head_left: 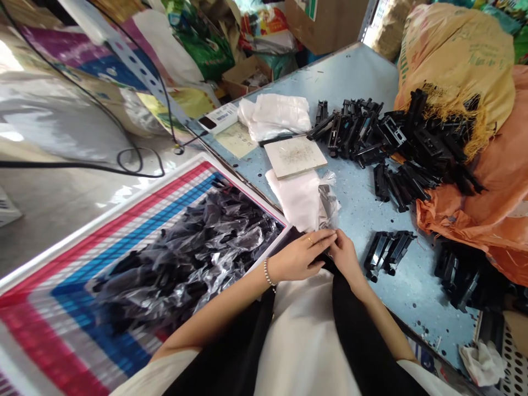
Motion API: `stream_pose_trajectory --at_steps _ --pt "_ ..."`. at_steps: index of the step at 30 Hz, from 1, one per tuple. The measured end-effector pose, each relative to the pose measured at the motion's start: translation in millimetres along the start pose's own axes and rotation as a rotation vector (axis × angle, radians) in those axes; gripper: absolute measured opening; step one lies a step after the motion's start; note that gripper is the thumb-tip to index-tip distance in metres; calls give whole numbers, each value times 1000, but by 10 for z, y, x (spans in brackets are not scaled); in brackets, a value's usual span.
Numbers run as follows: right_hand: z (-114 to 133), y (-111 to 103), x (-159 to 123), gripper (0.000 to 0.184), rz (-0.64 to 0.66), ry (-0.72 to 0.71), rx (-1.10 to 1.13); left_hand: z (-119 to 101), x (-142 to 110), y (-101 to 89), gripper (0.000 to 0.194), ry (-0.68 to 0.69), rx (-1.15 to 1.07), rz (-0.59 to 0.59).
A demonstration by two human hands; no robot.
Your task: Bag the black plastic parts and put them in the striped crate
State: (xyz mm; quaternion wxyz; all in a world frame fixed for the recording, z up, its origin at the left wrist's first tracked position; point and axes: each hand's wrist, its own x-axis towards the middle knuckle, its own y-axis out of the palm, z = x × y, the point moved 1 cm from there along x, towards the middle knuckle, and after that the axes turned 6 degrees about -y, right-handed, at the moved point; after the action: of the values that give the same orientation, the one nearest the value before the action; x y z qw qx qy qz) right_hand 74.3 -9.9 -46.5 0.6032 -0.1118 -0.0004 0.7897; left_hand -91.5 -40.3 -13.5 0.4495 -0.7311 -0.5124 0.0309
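The clear bag with a dark part inside is on the person's side of the square board, slightly rightward, its long axis running away from the fingers. Left hand and right hand meet at its near end, neither clearly nearer; fingertips are gathered close, but whether they pinch, I cannot tell.

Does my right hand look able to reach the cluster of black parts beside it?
Likely yes: only blue tabletop shows between your right hand and the cluster, though that hand is busy by the clear bag.
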Motion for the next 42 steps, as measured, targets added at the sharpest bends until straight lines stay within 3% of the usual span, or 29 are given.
stream_pose_trajectory --at_steps 4,6,8,11,14,16,18,20,22,25,28,32,35,38,42 --pt "122 -31 -142 40 383 33 123 -19 -180 -298 31 -164 67 -23" --pt "155 -125 -178 44 470 67 153 127 -382 -549 28 -330 108 -49" --pt "156 -253 -179 41 417 67 104 457 -651 -807 29 -522 189 -54" --pt "122 -466 -139 36 295 40 -18 1223 -1069 -1063 29 -830 318 -24" --pt "119 -737 -79 32 261 -49 -222 1913 -1309 -1103 26 -1150 402 -13" --pt "145 -986 -39 31 230 -160 -438 2092 -1277 -1036 23 -1194 404 -25" --pt "162 -1262 4 38 202 -254 -674 2000 -1082 -903 20 -1087 406 -111" --pt "148 -1509 64 43 194 -281 -837 1707 -765 -687 21 -917 408 -241" --pt "117 -1675 143 40 222 -269 -884 1346 -402 -388 20 -761 362 -288" --pt "113 -1763 256 33 266 -260 -845 939 73 81 15 -527 268 -123" --pt "170 -1731 289 27 270 -261 -821 879 327 310 10 -487 202 -28" --pt "171 -1549 208 22 263 -101 -622 1157 401 188 17 -745 -114 -57" --pt "47 -1251 120 29 268 117 -136 1329 405 59 25 -922 -431 -16" --pt "-124 -863 48 32 311 293 356 1364 414 22 16 -946 -564 -82" --pt "-288 -468 -7 30 313 472 753 1291 409 25 7 -841 -379 -190"
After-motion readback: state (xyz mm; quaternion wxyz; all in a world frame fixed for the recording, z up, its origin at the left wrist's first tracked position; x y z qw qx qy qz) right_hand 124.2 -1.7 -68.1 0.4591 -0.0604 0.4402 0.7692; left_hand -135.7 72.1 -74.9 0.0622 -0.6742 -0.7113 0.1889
